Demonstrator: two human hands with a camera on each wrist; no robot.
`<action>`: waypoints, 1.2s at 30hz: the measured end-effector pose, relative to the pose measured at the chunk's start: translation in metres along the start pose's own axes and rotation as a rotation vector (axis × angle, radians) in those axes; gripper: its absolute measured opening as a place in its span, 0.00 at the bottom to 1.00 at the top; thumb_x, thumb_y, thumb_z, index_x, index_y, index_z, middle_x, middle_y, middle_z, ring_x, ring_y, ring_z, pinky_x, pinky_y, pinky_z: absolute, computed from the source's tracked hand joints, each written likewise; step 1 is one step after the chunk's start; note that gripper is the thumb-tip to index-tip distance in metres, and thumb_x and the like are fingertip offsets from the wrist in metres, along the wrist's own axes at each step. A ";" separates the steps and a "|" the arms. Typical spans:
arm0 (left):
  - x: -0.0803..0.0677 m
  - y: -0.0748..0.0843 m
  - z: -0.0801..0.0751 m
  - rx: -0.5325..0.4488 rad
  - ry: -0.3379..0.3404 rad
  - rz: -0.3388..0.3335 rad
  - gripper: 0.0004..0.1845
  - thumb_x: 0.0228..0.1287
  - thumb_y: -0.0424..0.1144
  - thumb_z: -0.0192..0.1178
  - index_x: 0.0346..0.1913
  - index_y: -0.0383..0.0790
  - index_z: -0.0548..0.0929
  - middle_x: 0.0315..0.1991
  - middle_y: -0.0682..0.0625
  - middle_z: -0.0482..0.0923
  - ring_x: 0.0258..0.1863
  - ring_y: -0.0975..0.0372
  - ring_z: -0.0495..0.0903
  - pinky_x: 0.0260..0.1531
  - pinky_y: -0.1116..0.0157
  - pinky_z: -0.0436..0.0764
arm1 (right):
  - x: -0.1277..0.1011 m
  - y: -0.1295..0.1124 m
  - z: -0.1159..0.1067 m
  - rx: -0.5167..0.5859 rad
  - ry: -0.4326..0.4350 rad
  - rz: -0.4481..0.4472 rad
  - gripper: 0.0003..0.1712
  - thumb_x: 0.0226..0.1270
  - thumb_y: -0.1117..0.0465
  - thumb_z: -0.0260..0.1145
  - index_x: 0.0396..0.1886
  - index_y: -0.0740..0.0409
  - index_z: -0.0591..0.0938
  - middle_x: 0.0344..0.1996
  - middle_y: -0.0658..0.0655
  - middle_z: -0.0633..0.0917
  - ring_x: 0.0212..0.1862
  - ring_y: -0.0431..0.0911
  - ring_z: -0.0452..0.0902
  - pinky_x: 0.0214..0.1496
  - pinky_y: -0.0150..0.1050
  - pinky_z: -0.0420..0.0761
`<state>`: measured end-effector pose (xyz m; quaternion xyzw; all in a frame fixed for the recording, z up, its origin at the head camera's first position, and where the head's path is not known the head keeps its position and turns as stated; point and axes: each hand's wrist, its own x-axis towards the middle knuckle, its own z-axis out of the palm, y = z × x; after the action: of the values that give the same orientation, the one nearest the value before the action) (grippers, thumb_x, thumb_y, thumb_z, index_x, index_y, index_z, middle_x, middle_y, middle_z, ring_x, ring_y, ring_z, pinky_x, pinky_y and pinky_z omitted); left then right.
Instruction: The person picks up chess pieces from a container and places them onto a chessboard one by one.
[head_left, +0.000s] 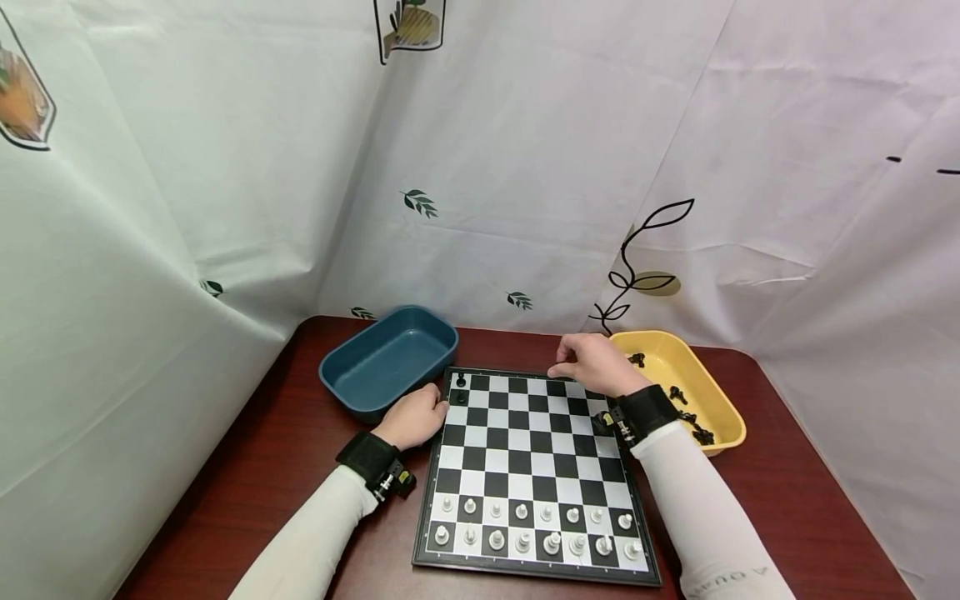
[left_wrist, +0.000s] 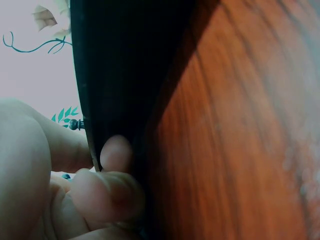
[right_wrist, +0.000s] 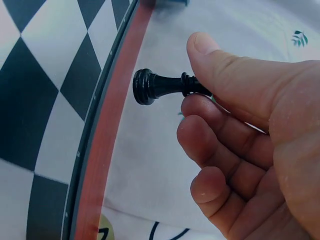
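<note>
Right hand has a black chess piece pinched thumb-to-finger near its top, round foot free, by the board's far edge. Piece looks like glossy hard plastic: probably light, stiff, a bit slick. Best hold is the collar. Left hand seems clamped on the board edge beside it; shadow hides exact contact. Board's flat, checkered, rigid-looking. Smooth yellow tub beside right hand, blue tub by left.
</note>
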<state>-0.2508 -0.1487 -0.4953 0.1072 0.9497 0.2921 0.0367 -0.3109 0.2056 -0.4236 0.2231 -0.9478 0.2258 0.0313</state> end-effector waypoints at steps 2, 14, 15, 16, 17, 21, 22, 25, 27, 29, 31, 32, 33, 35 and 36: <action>0.000 -0.001 0.000 0.000 0.000 -0.002 0.12 0.86 0.44 0.57 0.38 0.44 0.77 0.26 0.49 0.74 0.22 0.58 0.75 0.28 0.58 0.74 | 0.002 -0.002 0.002 0.001 -0.005 -0.016 0.16 0.68 0.54 0.85 0.33 0.47 0.83 0.27 0.46 0.83 0.30 0.45 0.74 0.36 0.44 0.74; 0.001 -0.001 0.001 0.007 0.008 0.003 0.12 0.86 0.43 0.57 0.39 0.43 0.78 0.27 0.49 0.74 0.23 0.58 0.75 0.29 0.58 0.75 | 0.010 -0.010 0.016 0.021 -0.003 -0.061 0.14 0.67 0.56 0.85 0.31 0.45 0.85 0.27 0.42 0.85 0.31 0.43 0.77 0.39 0.44 0.77; 0.001 -0.001 0.001 0.005 0.007 0.001 0.12 0.86 0.43 0.57 0.39 0.43 0.78 0.27 0.49 0.74 0.23 0.58 0.75 0.29 0.58 0.75 | 0.010 -0.010 0.016 0.023 -0.001 -0.061 0.13 0.68 0.56 0.85 0.31 0.45 0.86 0.27 0.42 0.85 0.31 0.43 0.77 0.39 0.44 0.78; 0.001 -0.001 0.001 0.002 0.006 0.000 0.12 0.86 0.43 0.57 0.39 0.43 0.78 0.27 0.49 0.74 0.22 0.58 0.75 0.29 0.58 0.75 | 0.011 -0.011 0.017 0.024 0.000 -0.064 0.12 0.68 0.56 0.85 0.31 0.45 0.86 0.28 0.42 0.86 0.31 0.43 0.77 0.39 0.44 0.78; 0.001 -0.001 0.001 0.000 0.005 0.001 0.12 0.86 0.43 0.57 0.39 0.43 0.78 0.27 0.49 0.74 0.22 0.59 0.75 0.29 0.58 0.75 | 0.011 -0.011 0.018 0.024 0.001 -0.070 0.12 0.69 0.57 0.84 0.32 0.45 0.87 0.28 0.42 0.86 0.32 0.42 0.78 0.39 0.44 0.79; 0.001 -0.002 0.001 -0.001 0.003 -0.003 0.12 0.86 0.44 0.57 0.40 0.43 0.78 0.27 0.49 0.74 0.22 0.58 0.75 0.29 0.58 0.75 | 0.013 -0.012 0.018 0.023 -0.001 -0.095 0.08 0.71 0.58 0.83 0.34 0.46 0.90 0.30 0.42 0.88 0.33 0.41 0.80 0.41 0.44 0.80; 0.001 -0.002 0.001 0.001 0.005 0.001 0.12 0.86 0.43 0.57 0.40 0.43 0.78 0.27 0.49 0.74 0.23 0.58 0.75 0.29 0.58 0.75 | 0.014 -0.012 0.018 0.019 0.000 -0.102 0.07 0.72 0.58 0.82 0.34 0.46 0.90 0.31 0.42 0.88 0.34 0.41 0.80 0.41 0.45 0.81; 0.001 -0.003 0.001 0.007 0.009 0.004 0.12 0.86 0.44 0.57 0.40 0.43 0.78 0.27 0.49 0.74 0.24 0.58 0.75 0.30 0.58 0.75 | 0.015 -0.014 0.017 0.014 -0.003 -0.107 0.06 0.74 0.57 0.80 0.35 0.46 0.91 0.32 0.43 0.88 0.34 0.41 0.81 0.42 0.45 0.82; 0.001 -0.003 0.001 0.010 0.011 0.007 0.12 0.86 0.43 0.57 0.40 0.43 0.78 0.28 0.49 0.74 0.25 0.58 0.75 0.30 0.58 0.75 | 0.015 -0.016 0.017 0.008 -0.008 -0.104 0.06 0.76 0.57 0.79 0.36 0.46 0.91 0.32 0.43 0.88 0.34 0.41 0.81 0.42 0.45 0.81; 0.001 -0.002 0.000 0.011 0.011 0.006 0.12 0.86 0.44 0.57 0.40 0.43 0.78 0.28 0.49 0.74 0.25 0.58 0.75 0.31 0.58 0.75 | 0.016 -0.018 0.017 -0.001 -0.012 -0.101 0.06 0.77 0.56 0.78 0.36 0.46 0.90 0.31 0.43 0.88 0.33 0.41 0.80 0.42 0.45 0.81; 0.001 -0.002 0.000 0.012 0.011 0.005 0.11 0.86 0.43 0.58 0.40 0.43 0.78 0.28 0.49 0.74 0.25 0.58 0.75 0.31 0.58 0.75 | 0.017 -0.019 0.018 -0.004 -0.013 -0.099 0.07 0.77 0.56 0.78 0.36 0.47 0.90 0.31 0.43 0.88 0.33 0.42 0.79 0.42 0.45 0.81; 0.001 -0.002 0.000 0.011 0.011 0.005 0.11 0.86 0.43 0.58 0.40 0.43 0.78 0.28 0.49 0.74 0.25 0.58 0.75 0.31 0.57 0.75 | 0.017 -0.020 0.019 -0.007 -0.013 -0.099 0.07 0.77 0.56 0.78 0.36 0.47 0.90 0.31 0.44 0.87 0.32 0.42 0.79 0.41 0.45 0.80; 0.001 -0.001 0.000 0.013 0.012 0.003 0.12 0.86 0.44 0.58 0.40 0.43 0.78 0.28 0.49 0.74 0.25 0.58 0.75 0.31 0.57 0.75 | 0.018 -0.020 0.019 -0.012 -0.012 -0.100 0.07 0.77 0.55 0.78 0.36 0.47 0.90 0.30 0.44 0.87 0.32 0.42 0.79 0.41 0.45 0.80; 0.001 -0.001 0.000 0.015 0.013 0.004 0.11 0.86 0.43 0.58 0.40 0.43 0.78 0.28 0.49 0.74 0.25 0.58 0.75 0.31 0.57 0.75 | 0.020 -0.021 0.021 -0.021 -0.014 -0.100 0.08 0.77 0.55 0.78 0.36 0.47 0.89 0.30 0.44 0.87 0.32 0.42 0.78 0.40 0.45 0.80; 0.001 -0.001 0.000 0.016 0.013 0.003 0.11 0.86 0.43 0.58 0.40 0.43 0.79 0.28 0.49 0.74 0.25 0.58 0.75 0.31 0.57 0.75 | 0.021 -0.021 0.022 -0.028 -0.016 -0.100 0.08 0.77 0.54 0.78 0.36 0.47 0.89 0.30 0.44 0.87 0.32 0.41 0.78 0.40 0.44 0.80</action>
<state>-0.2522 -0.1492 -0.4963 0.1068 0.9520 0.2854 0.0292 -0.3193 0.1704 -0.4316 0.2716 -0.9387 0.2089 0.0382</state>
